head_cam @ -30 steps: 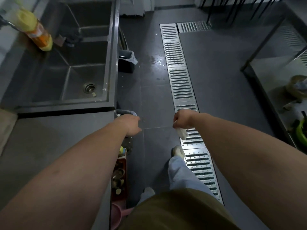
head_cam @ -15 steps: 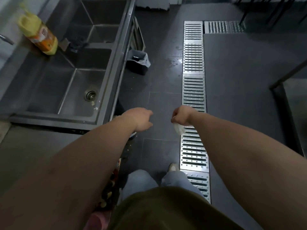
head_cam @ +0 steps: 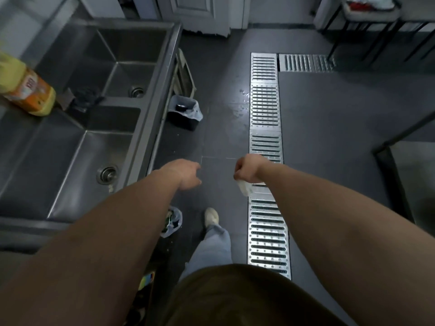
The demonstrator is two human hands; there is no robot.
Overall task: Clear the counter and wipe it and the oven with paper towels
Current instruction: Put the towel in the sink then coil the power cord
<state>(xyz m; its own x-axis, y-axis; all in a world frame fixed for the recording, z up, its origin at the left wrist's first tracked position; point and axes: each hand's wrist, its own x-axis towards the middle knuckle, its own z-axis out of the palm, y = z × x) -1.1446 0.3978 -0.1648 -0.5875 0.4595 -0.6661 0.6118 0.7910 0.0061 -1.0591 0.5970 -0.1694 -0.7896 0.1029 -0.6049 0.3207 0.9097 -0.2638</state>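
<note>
Gripping a white paper wad (head_cam: pixel 244 188), mostly hidden under its fist: right hand (head_cam: pixel 247 169). Left hand (head_cam: pixel 183 172) holds nothing, fingers loosely curled, fingertips out of sight. Both over floor (head_cam: pixel 329 114), beside sink (head_cam: pixel 70 147).

Both arms reach out over the dark floor (head_cam: pixel 329 118). The right hand (head_cam: pixel 249 168) is curled round a small white wad (head_cam: pixel 244 188) that sticks out below the fist, above the metal drain grate (head_cam: pixel 264 109). The left hand (head_cam: pixel 184 174) hangs loosely curled, holding nothing, just beside the steel sink (head_cam: pixel 98 147). A yellow bottle (head_cam: pixel 26 90) stands at the sink's back edge, and a small black bin (head_cam: pixel 184 112) sits on the floor nearby.
</note>
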